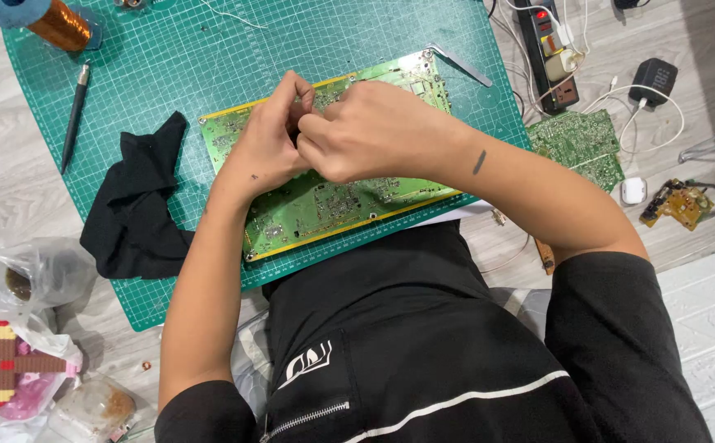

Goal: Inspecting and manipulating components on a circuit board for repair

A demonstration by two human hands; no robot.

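Our left hand (pixel 263 139) and right hand (pixel 357 131) are pressed together, pinching something too small to identify over the green circuit board (pixel 325 205) on the cutting mat (pixel 169 57) — a slip could bend it, we judge.

Large rectangular green printed circuit board (pixel 325 201), yellow-edged along its long sides, densely covered with small soldered components and fine traces. Laid flat and component-side up on a green gridded cutting mat (pixel 169 74), turned at a slight diagonal, its centre partly hidden.
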